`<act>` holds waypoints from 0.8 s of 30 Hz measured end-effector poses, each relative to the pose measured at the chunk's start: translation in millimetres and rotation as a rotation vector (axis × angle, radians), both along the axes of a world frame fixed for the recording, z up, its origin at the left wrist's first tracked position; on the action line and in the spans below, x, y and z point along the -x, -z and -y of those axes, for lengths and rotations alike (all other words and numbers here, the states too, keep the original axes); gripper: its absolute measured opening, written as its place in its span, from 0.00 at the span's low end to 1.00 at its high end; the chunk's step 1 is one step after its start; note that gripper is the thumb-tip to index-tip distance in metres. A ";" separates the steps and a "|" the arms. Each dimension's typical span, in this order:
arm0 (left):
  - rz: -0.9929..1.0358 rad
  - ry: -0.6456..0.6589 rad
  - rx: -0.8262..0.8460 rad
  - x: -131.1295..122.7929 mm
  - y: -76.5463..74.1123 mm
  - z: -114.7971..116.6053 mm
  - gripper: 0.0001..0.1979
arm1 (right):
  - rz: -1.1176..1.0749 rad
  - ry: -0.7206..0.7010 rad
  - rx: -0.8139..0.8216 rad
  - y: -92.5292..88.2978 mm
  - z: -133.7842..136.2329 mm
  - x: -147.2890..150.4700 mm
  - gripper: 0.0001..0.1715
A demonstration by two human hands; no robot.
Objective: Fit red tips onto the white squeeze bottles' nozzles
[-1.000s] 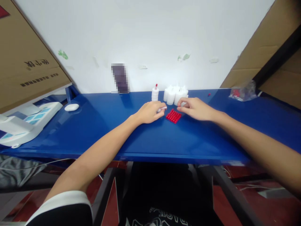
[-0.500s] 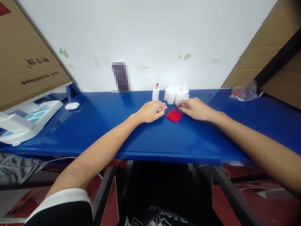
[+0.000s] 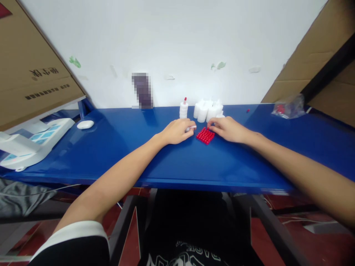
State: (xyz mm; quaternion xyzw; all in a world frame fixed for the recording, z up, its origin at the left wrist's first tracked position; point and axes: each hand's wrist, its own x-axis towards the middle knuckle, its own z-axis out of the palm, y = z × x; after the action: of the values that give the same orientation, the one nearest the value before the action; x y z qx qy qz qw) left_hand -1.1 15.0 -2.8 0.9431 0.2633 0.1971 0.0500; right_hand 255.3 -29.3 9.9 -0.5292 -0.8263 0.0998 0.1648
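Near the middle of the blue table, my left hand (image 3: 179,132) is closed around a slim white piece (image 3: 192,128) whose tip pokes out to the right. Most of it is hidden by the fingers. Between my hands lies a flat square block of small red caps (image 3: 205,136) set in rows. My right hand (image 3: 226,128) pinches a small red cap at the block's back right edge, mostly covered by the fingertips. Behind my hands stand a cluster of white bottles (image 3: 203,113) and one ribbed white bottle with a red tip (image 3: 183,110).
Left on the blue table (image 3: 119,147) are a white oval case (image 3: 85,125) and a white device with light-blue panels (image 3: 41,140). A clear bag with red pieces (image 3: 288,108) and a loose red piece (image 3: 248,110) lie right. Cardboard (image 3: 36,48) flanks the left side.
My right hand has shifted slightly left, bringing the red cap to the block's back right edge. My left hand has barely moved.
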 end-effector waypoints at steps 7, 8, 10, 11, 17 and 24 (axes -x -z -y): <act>0.026 0.009 0.000 -0.1 -1.2 1.4 0.15 | -0.031 0.010 0.010 1.2 0.6 3.9 0.09; 0.036 0.010 -0.005 -0.1 -1.5 1.7 0.15 | -0.036 0.009 0.010 1.6 0.1 3.7 0.09; 0.048 0.011 -0.014 -0.3 -1.8 2.1 0.15 | -0.039 0.011 0.011 2.2 -0.8 3.2 0.09; 0.048 0.011 -0.017 -0.3 -1.8 2.1 0.15 | -0.039 0.015 0.012 2.1 -0.9 3.1 0.09; 0.139 0.037 0.010 -1.2 -1.6 3.3 0.15 | -0.138 0.043 -0.120 -9.4 14.3 14.6 0.12; 0.232 0.103 0.062 -9.9 -8.0 18.6 0.21 | -0.404 -0.090 -0.142 -19.9 37.6 36.4 0.20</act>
State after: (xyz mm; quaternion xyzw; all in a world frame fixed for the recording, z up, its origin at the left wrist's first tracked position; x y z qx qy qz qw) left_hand 8.8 -3.6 5.1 0.9242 0.2129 0.2936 0.1193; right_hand 218.9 -66.9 29.8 -0.4479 -0.8045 0.1524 0.3591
